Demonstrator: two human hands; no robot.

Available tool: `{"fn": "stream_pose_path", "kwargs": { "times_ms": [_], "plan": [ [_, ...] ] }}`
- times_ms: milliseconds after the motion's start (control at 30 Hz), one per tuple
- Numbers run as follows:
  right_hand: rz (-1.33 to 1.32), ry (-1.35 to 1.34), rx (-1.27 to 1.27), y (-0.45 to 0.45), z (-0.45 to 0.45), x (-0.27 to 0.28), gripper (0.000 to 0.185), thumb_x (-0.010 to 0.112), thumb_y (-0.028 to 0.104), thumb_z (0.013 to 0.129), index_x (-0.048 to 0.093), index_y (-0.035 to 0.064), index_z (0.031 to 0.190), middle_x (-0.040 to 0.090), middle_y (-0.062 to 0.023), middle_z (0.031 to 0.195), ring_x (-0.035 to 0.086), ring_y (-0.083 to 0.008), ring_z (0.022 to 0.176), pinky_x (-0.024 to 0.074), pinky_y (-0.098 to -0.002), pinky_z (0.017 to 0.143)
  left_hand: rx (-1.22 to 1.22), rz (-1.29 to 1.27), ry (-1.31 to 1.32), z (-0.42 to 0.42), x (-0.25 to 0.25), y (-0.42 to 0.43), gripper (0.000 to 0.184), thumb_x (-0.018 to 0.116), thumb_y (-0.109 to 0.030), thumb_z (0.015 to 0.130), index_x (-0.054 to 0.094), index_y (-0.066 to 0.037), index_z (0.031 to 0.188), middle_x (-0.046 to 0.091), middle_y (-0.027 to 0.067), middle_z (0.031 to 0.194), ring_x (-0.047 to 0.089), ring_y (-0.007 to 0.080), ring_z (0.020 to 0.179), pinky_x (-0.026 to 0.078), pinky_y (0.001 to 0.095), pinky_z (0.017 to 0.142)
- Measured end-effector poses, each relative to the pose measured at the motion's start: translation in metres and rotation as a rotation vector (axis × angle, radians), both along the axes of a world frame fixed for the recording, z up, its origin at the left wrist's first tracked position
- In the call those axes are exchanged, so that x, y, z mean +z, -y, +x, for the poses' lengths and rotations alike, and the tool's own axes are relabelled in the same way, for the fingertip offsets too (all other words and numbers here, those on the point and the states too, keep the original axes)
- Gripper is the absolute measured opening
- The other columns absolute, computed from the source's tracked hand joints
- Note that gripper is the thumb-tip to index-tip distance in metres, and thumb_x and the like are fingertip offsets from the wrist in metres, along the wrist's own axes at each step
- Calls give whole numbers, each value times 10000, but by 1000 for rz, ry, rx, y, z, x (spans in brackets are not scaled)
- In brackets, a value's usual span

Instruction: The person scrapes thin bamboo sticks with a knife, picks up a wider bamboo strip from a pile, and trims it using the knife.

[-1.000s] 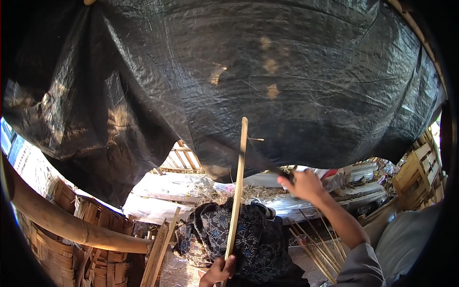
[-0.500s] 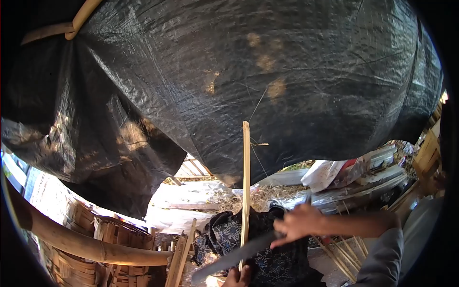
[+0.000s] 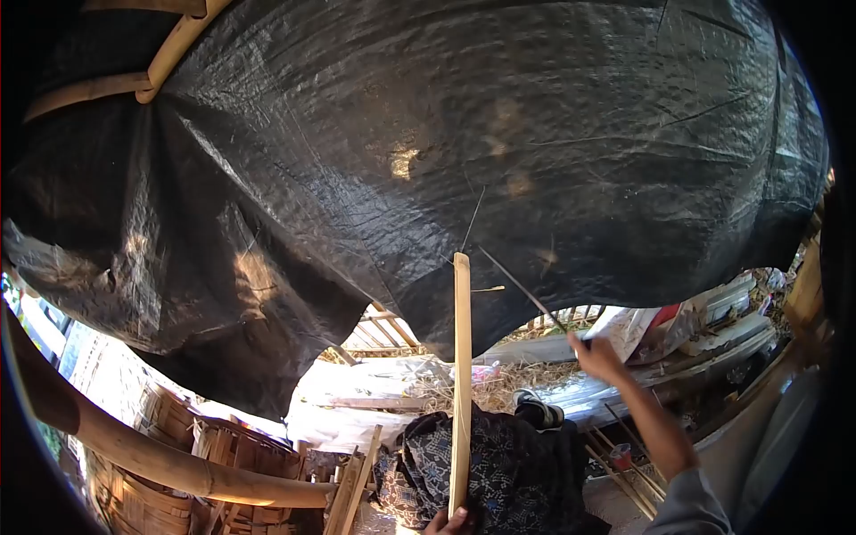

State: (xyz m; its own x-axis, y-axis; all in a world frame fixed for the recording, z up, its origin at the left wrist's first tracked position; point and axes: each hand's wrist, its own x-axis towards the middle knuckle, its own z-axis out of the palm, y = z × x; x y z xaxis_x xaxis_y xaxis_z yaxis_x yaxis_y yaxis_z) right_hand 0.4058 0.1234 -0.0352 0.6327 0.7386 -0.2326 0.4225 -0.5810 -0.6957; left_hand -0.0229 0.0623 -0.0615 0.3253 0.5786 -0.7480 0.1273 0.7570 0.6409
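Observation:
A long pale bamboo strip (image 3: pixel 461 383) stands upright in front of me. My left hand (image 3: pixel 446 522) is closed round its lower end at the bottom edge of the view, and only part of the fingers shows. My right hand (image 3: pixel 599 358) grips the handle of a machete (image 3: pixel 528 297), held out to the right of the strip. Its blade points up and to the left, seen nearly edge-on, apart from the strip. Dark patterned cloth (image 3: pixel 513 468) covers my lap behind the strip.
A large black tarp (image 3: pixel 580 160) hangs ahead. A thick bamboo pole (image 3: pixel 178 464) crosses the lower left, with woven bamboo baskets (image 3: pixel 134 495) behind it. Cut bamboo pieces (image 3: pixel 354 486) stand left of my lap. Thin sticks (image 3: pixel 629 486) and a plastic cup (image 3: pixel 621 456) lie at right.
My right hand has lifted the machete from low across the strip to up and away on the right. The strip now shows a broader face. The view has shifted slightly.

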Motion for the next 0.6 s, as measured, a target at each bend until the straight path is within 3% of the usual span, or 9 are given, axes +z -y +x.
{"fn": "stream_pose_path", "kwargs": {
  "times_ms": [100, 200, 300, 400, 433, 500, 533, 567, 600],
  "plan": [
    [212, -83, -91, 50, -53, -44, 584, 424, 514, 879, 614, -4, 688, 591, -102, 571, 621, -282, 656, 459, -390, 596, 59, -83, 143, -19, -23, -4, 273, 537, -267, 897, 487, -78, 1088, 554, 45, 754, 545, 141, 577, 470, 292, 442],
    [525, -189, -252, 85, -109, -68, 461, 461, 349, 907, 534, -31, 656, 497, -65, 534, 487, -127, 574, 406, -325, 552, 10, 41, -21, -18, -21, -6, 283, 534, -242, 896, 477, -73, 1115, 563, 61, 803, 560, 150, 615, 479, 290, 467],
    [425, -344, -186, 106, -134, -44, 438, 418, 348, 930, 465, -25, 706, 516, -78, 679, 495, -158, 706, 374, -342, 601, -63, 218, -273, -17, -16, -7, 305, 528, -206, 893, 462, -66, 1156, 577, 86, 876, 582, 162, 670, 492, 286, 504],
    [518, -318, -39, 104, -130, -33, 444, 491, 378, 876, 509, -5, 652, 495, -68, 552, 508, -158, 538, 386, -322, 510, -157, 421, -504, -14, -8, -8, 334, 523, -169, 891, 447, -58, 1196, 590, 110, 950, 604, 175, 726, 505, 283, 541],
    [581, -378, 60, 101, -125, -25, 430, 541, 379, 840, 551, 2, 634, 489, -57, 496, 495, -150, 465, 379, -302, 468, -160, 418, -504, -62, -112, 1, 334, 523, -169, 891, 447, -58, 1196, 590, 110, 950, 604, 175, 726, 505, 283, 541],
    [605, -273, 203, 86, -117, 17, 427, 605, 433, 795, 608, 20, 689, 508, -56, 491, 552, -206, 477, 415, -298, 460, 263, 637, 135, -89, -172, 11, 459, 544, -142, 858, 395, -44, 1281, 526, 144, 1163, 594, 202, 902, 509, 241, 622],
    [608, 0, 277, 82, -117, 21, 442, 621, 478, 769, 633, 39, 718, 524, -56, 490, 571, -219, 481, 437, -303, 455, -180, 558, 371, -97, -121, -10, 558, 530, -128, 844, 311, -47, 1350, 438, 144, 1285, 539, 227, 1028, 475, 302, 815],
    [604, 275, 347, 78, -117, 27, 465, 636, 522, 742, 658, 58, 747, 540, -55, 488, 589, -232, 484, 459, -308, 450, -182, 560, 374, -81, -117, -10, 558, 530, -128, 844, 311, -47, 1350, 438, 144, 1285, 539, 227, 1028, 475, 302, 815],
    [607, 278, 343, 72, -118, 36, 465, 636, 522, 742, 658, 58, 747, 540, -55, 488, 589, -232, 484, 459, -308, 450, -352, 1056, -54, -62, -119, -4, 594, 514, -122, 846, 254, -52, 1375, 424, 137, 1296, 517, 244, 1058, 411, 350, 894]
  ]
}}
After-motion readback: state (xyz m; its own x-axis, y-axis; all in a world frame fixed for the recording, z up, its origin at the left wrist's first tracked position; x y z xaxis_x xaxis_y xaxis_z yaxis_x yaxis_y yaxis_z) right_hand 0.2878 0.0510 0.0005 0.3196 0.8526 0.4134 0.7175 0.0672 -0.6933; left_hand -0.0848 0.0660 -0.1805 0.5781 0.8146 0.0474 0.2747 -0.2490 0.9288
